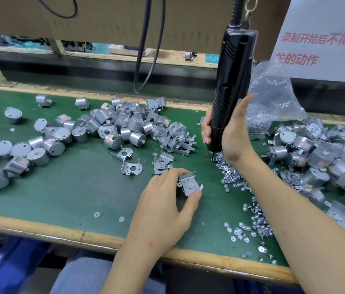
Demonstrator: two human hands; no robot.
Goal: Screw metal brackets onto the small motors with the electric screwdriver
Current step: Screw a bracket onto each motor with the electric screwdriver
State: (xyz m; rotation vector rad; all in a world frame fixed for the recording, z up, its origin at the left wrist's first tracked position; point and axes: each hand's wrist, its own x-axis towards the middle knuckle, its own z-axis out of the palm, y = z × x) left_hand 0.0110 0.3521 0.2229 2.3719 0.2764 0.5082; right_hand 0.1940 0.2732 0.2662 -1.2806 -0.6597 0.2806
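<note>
The left hand (163, 206), near the front edge of the green tabletop (72, 187), pinches a bracketed motor (189, 184) between thumb and fingertips, low over the tabletop. Beside it, the right hand (228, 132) curls round the hanging electric screwdriver (231, 77), whose bit points down into the loose screws (258, 221). Spare brackets (130, 166) and a heap of bare motors (125, 124) lie beyond.

On the tabletop (72, 187), a heap of motors (125, 124) lies left and behind, with loose brackets (129, 164) just before it at the middle. Screws (258, 221) are strewn at the right front, a pile of bracketed motors (315, 153) lies right of them, and a bag (273, 96) sits behind both.
</note>
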